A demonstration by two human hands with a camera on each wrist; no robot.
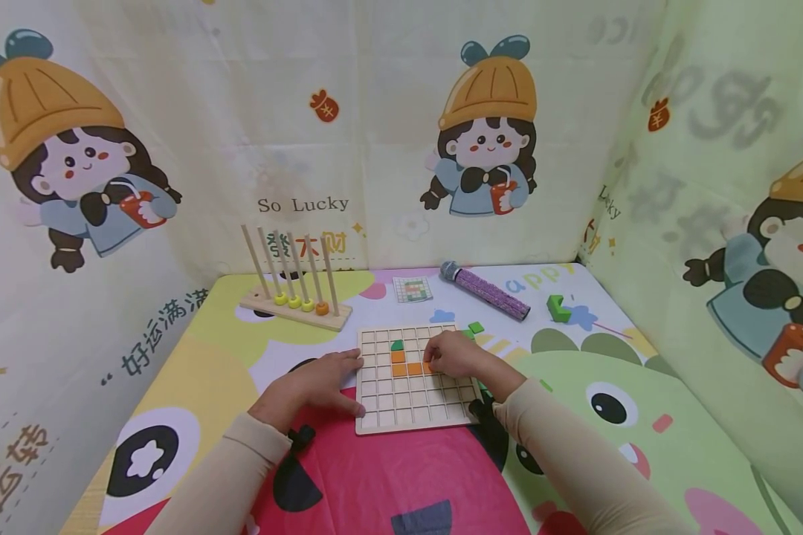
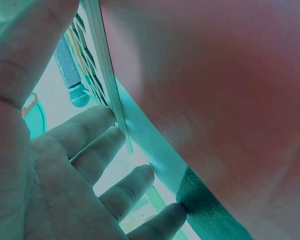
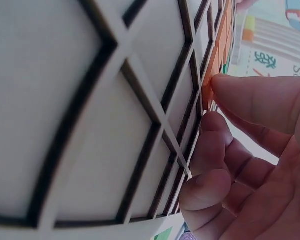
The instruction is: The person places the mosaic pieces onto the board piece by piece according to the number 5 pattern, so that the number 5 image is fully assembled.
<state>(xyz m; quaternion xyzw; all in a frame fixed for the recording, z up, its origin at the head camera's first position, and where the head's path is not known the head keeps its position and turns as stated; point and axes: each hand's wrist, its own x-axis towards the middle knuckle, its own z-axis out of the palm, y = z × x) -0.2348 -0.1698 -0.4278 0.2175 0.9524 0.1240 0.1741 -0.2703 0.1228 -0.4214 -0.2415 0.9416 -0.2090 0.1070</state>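
A square wooden grid board point(image 1: 411, 418) lies on the patterned tablecloth. On it sit several orange square tiles point(image 1: 399, 369) in an L-shaped run, with a green piece point(image 1: 397, 345) above them. My left hand point(image 1: 316, 385) steadies the board's left side, thumb and fingers spread; the left wrist view shows fingertips against the board edge point(image 2: 108, 65). Over the grid's right half, my right hand point(image 1: 456, 354) pinches an orange tile point(image 3: 208, 90) at the end of the row. In the right wrist view the thumb presses it; the fingers partly hide it.
Behind the board's left corner stands a wooden peg rack point(image 1: 328, 319) with yellow and orange beads. A small grid pattern card point(image 1: 413, 290) and a purple glittery microphone point(image 1: 488, 291) lie at the back. Green blocks point(image 1: 558, 308) are to the right, some beside the board near my right forearm.
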